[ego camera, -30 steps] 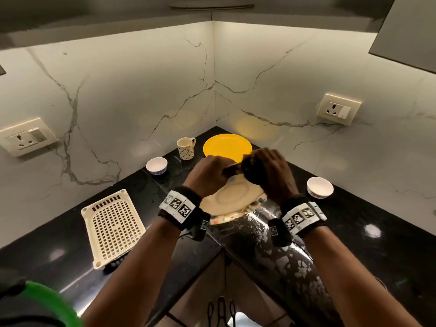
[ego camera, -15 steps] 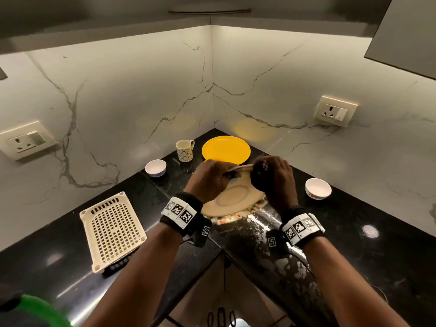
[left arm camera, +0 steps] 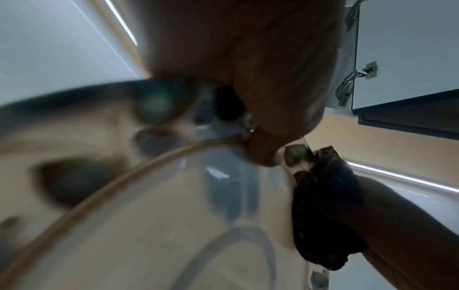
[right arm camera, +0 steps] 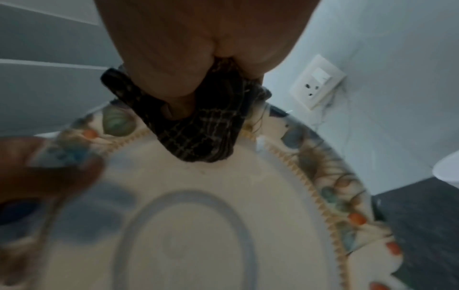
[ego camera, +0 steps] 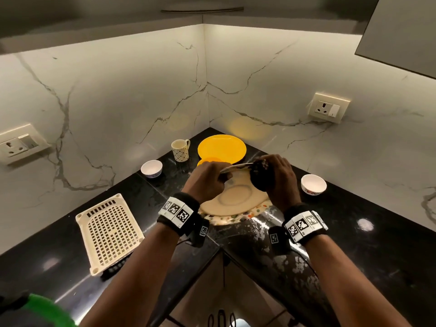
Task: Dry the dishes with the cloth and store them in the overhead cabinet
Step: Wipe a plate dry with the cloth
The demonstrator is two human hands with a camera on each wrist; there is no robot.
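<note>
The patterned plate (ego camera: 236, 199) is held tilted above the corner of the black counter (ego camera: 377, 256), its pale underside with a ringed foot facing the head camera and its coloured rim showing only along the near edge. The left hand (ego camera: 206, 180) grips the plate's far-left rim, fingers curled over the edge; in the left wrist view that rim is badly blurred. The right hand (ego camera: 280, 182) clutches a bunched dark checked cloth (ego camera: 262, 177) and presses it on the rim, thumb and fingers wrapped round the fabric; the fingertips themselves are hidden by cloth. Behind the plate lie a yellow plate (ego camera: 221, 148), partly covered by the hands, and a mug (ego camera: 180, 150). A small bowl (ego camera: 151, 168) sits left, another white bowl (ego camera: 313, 184) right. An inverted cream rack (ego camera: 109, 234) rests on the counter further left.
</note>
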